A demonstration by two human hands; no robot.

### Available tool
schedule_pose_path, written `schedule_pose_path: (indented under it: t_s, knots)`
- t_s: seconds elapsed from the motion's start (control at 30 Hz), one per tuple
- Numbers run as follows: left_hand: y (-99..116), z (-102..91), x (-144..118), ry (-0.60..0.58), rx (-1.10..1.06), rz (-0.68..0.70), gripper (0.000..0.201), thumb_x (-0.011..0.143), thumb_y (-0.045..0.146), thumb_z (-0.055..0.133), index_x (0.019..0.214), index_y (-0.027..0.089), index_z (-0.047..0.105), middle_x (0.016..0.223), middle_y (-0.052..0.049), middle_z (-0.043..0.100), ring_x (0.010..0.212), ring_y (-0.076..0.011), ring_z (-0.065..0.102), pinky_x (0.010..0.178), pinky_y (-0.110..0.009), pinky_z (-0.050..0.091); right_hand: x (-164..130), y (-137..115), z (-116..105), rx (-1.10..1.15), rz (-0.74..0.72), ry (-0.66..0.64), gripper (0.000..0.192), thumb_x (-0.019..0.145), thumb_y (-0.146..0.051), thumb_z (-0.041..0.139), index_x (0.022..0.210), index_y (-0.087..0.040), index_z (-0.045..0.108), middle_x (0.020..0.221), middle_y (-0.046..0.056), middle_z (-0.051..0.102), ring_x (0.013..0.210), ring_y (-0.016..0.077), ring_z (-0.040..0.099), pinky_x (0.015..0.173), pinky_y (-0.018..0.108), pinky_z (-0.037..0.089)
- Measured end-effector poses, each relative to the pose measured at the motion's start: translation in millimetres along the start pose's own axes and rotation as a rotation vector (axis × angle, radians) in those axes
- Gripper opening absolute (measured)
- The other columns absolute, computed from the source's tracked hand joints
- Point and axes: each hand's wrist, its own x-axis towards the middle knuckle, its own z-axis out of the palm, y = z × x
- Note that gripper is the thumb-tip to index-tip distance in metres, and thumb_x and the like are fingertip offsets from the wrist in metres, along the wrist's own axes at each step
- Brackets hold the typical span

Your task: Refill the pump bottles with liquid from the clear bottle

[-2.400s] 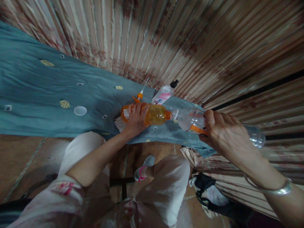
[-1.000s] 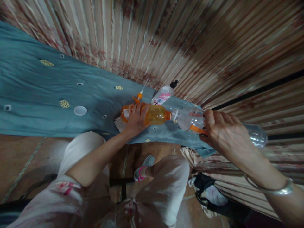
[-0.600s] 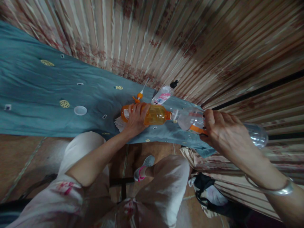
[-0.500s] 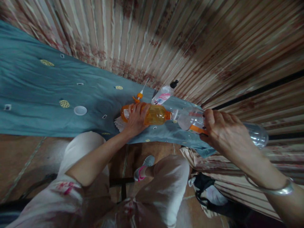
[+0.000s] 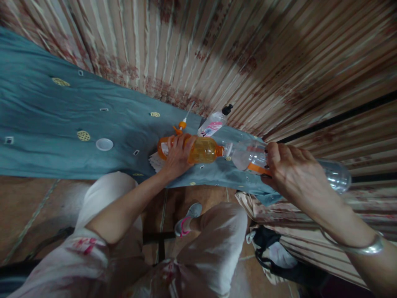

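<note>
My left hand grips an orange bottle that lies on its side over the teal cloth. Its neck meets the mouth of a clear plastic bottle, which my right hand holds tilted, with its base sticking out to the right. An orange band runs around the clear bottle under my right fingers. A silver bangle sits on my right wrist.
A white round lid lies on the cloth at the left. An orange-and-white nozzle and a white bottle with a black cap lie behind the orange bottle. Striped curtain hangs behind. A dark bag rests on the floor by my legs.
Almost nothing differs. Both hands keep the two bottles joined mouth to mouth; the clear bottle's base has edged slightly to the right.
</note>
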Motion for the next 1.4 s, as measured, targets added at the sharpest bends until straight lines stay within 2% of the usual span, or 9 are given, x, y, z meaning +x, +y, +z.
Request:
schedule_pose_path:
  t_s: [0.4, 0.93, 1.27, 1.4]
  knots:
    - [-0.1, -1.0, 0.1, -0.02, -0.011, -0.007, 0.082, 0.072, 0.029, 0.074, 0.144, 0.016, 0.036, 0.139, -0.019, 0.053, 0.128, -0.0366, 0.05, 0.111, -0.053, 0.031, -0.1, -1.0, -1.4, 0.007, 0.009, -0.014, 0.028, 0.087, -0.021, 0.052, 0.11, -0.005, 0.055, 0.09, 0.016, 0.061, 0.083, 0.0295, 0.06, 0.074, 0.036, 0.043]
    - [-0.4, -0.9, 0.7, -0.02, -0.026, -0.011, 0.081, 0.073, 0.028, 0.073, 0.144, 0.019, 0.034, 0.14, -0.019, 0.053, 0.13, -0.0366, 0.05, 0.112, -0.053, 0.03, 0.1, -1.4, -3.1, 0.023, 0.019, -0.033, 0.029, 0.087, -0.021, 0.052, 0.112, -0.005, 0.054, 0.093, 0.017, 0.061, 0.084, 0.0297, 0.058, 0.074, 0.036, 0.042]
    - [1.3, -2.1, 0.6, -0.03, -0.049, -0.016, 0.08, 0.073, 0.026, 0.072, 0.144, 0.018, 0.035, 0.14, -0.019, 0.053, 0.131, -0.0375, 0.05, 0.112, -0.055, 0.03, -1.0, -1.1, -2.4, 0.042, 0.01, 0.03, 0.027, 0.085, -0.019, 0.049, 0.109, -0.007, 0.054, 0.09, 0.018, 0.061, 0.082, 0.0302, 0.056, 0.072, 0.037, 0.04]
    - [1.3, -2.8, 0.6, -0.032, -0.042, -0.015, 0.082, 0.073, 0.026, 0.074, 0.144, 0.015, 0.036, 0.14, -0.021, 0.053, 0.131, -0.0372, 0.05, 0.113, -0.054, 0.03, -0.6, -0.8, -3.3, 0.034, 0.005, 0.008, 0.027, 0.085, -0.019, 0.05, 0.108, -0.005, 0.054, 0.09, 0.017, 0.06, 0.082, 0.0306, 0.057, 0.073, 0.036, 0.04]
